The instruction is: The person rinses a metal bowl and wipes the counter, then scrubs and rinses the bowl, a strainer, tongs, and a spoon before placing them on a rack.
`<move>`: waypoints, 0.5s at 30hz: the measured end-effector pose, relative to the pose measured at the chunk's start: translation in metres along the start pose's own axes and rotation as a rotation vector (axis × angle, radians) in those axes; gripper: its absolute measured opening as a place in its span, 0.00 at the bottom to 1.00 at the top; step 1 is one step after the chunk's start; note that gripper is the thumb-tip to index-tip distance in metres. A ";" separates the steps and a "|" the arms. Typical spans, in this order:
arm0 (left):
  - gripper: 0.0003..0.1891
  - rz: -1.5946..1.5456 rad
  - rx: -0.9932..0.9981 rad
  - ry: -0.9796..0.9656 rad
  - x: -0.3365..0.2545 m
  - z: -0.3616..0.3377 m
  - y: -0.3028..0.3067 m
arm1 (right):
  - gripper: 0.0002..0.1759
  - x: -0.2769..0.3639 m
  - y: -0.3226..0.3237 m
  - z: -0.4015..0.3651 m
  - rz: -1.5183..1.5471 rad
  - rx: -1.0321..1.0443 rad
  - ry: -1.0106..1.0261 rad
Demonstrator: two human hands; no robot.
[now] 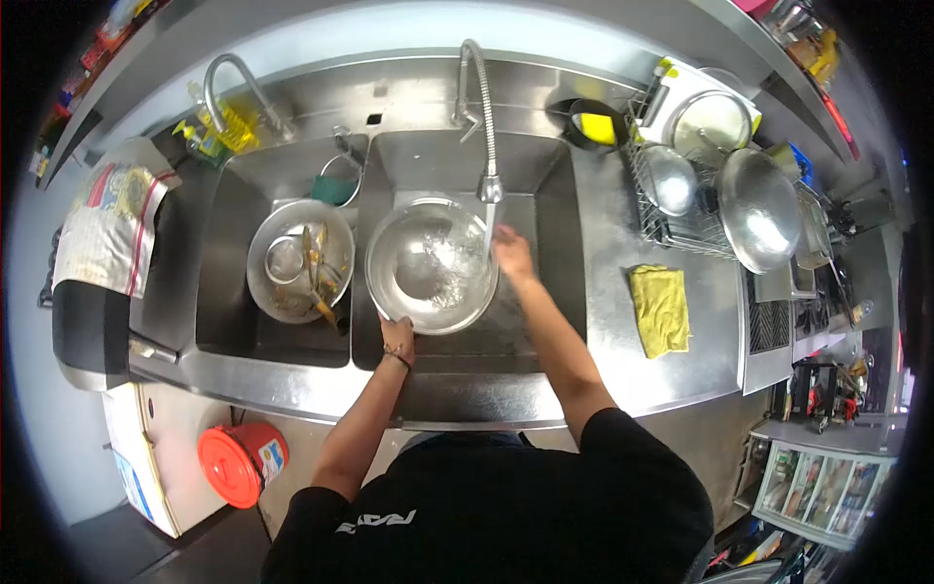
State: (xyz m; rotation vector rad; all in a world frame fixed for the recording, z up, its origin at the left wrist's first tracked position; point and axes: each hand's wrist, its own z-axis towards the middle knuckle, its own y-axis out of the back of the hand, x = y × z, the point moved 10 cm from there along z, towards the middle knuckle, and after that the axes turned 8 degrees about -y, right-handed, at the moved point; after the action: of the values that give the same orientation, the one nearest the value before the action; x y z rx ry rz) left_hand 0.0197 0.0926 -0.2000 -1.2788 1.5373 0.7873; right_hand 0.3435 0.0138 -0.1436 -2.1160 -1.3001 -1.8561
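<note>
Steadying the bowl point(424, 273), seemingly against the falling water point(490, 220), the left hand point(398, 337) held its edge; the grip of the right hand point(513, 253) couldn't be told.

Pale wall point(370, 41) behind a steel counter point(623, 375), grey shelf point(146, 80) above.

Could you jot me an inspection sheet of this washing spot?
Surface: silver steel counter, rectangular steel double sink.
Job's things: round shiny metal bowl, right basin; silver metal faucet with coiled neck, running.
Clutter: round silver metal bowl of soiled utensils, left basin; folded yellow-green cloth.
Hands: left hand at the shiny bowl's near rim; right hand beside the water.
Cables: nothing seen.
Surroundings: round red plastic bucket; silver wire dish rack.
</note>
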 end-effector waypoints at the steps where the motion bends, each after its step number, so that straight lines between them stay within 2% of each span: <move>1: 0.33 0.010 -0.071 -0.097 -0.008 0.005 0.009 | 0.23 0.011 0.011 -0.016 0.041 0.029 -0.110; 2: 0.33 0.014 -0.084 -0.099 -0.017 0.003 0.013 | 0.24 0.002 0.001 -0.014 0.085 0.151 -0.121; 3: 0.37 0.035 -0.052 -0.184 -0.043 -0.002 0.011 | 0.25 0.002 -0.011 -0.016 0.127 0.269 -0.127; 4: 0.42 0.053 -0.018 -0.271 -0.070 -0.008 0.008 | 0.25 0.004 -0.015 -0.018 0.127 0.278 -0.119; 5: 0.42 0.053 -0.027 -0.275 -0.087 -0.012 0.011 | 0.26 0.001 -0.032 -0.037 0.394 0.461 -0.308; 6: 0.43 0.096 0.029 -0.500 -0.123 -0.022 0.008 | 0.27 0.003 -0.050 -0.058 0.661 0.643 -0.501; 7: 0.44 0.142 0.086 -0.726 -0.157 -0.038 0.005 | 0.27 0.010 -0.053 -0.063 0.660 0.654 -0.498; 8: 0.44 0.147 0.078 -0.731 -0.171 -0.043 0.011 | 0.28 0.022 -0.063 -0.073 0.799 0.756 -0.524; 10: 0.41 0.456 0.048 -0.986 -0.207 -0.067 0.010 | 0.30 0.029 -0.087 -0.077 1.011 0.977 -0.505; 11: 0.41 0.455 0.046 -0.990 -0.212 -0.066 0.015 | 0.30 0.033 -0.086 -0.083 1.010 0.979 -0.501; 13: 0.39 0.635 0.148 -1.238 -0.227 -0.081 0.007 | 0.31 0.030 -0.071 -0.095 1.299 0.764 -0.724; 14: 0.35 0.637 0.271 -1.282 -0.227 -0.086 0.002 | 0.32 -0.004 -0.080 -0.068 1.333 0.730 -0.730; 15: 0.33 0.721 0.316 -1.348 -0.219 -0.087 -0.003 | 0.31 0.004 -0.067 -0.082 1.068 0.734 -0.713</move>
State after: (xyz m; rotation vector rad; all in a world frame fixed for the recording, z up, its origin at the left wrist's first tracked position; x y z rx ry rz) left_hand -0.0009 0.0902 0.0350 0.2155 0.8351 1.3688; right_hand 0.2376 0.0159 -0.1486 -2.2678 -0.4670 -0.1782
